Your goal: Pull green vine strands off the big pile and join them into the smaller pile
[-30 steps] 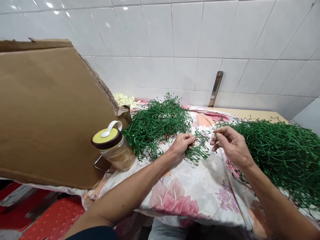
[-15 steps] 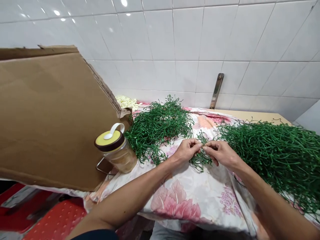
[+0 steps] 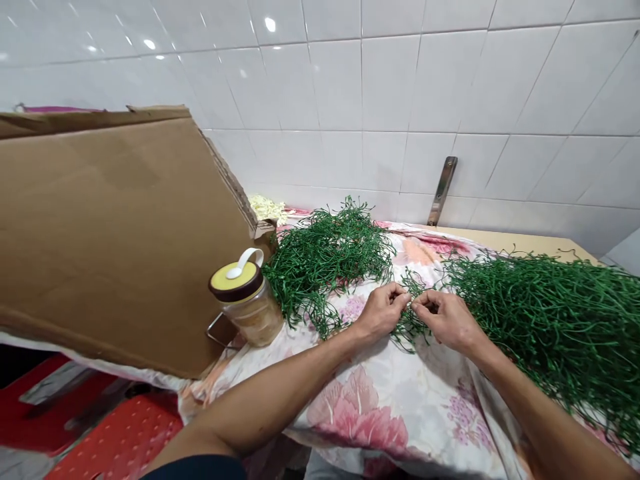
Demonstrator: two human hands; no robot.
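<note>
Green wiry sprig sits between the person's hands, near the middle of a floral cloth, its lower stems fanning out toward 6 o'clock. The left hand comes in from 9 o'clock and the right hand from 3 o'clock, almost meeting. The left fingers curl together and pinch the upper stems, and the right fingertips do the same just beside them; the thin strands themselves are partly hidden by the fingers.

Measured from the hands, a large heap of green wiry stems lies at 3 o'clock, just beyond the right hand, and a smaller heap of green wiry stems lies at 10 o'clock. Farther out at 9 o'clock, a glass jar stands on the cloth with a brown-and-yellow lid and a white spoon on top. A wire stand shows beside its base. A large cardboard sheet leans behind the jar, with a pale yellow clump just past its edge. White wall tiles and a metal bracket rise at 12 o'clock, and a red plastic stool sits low at 8 o'clock.
</note>
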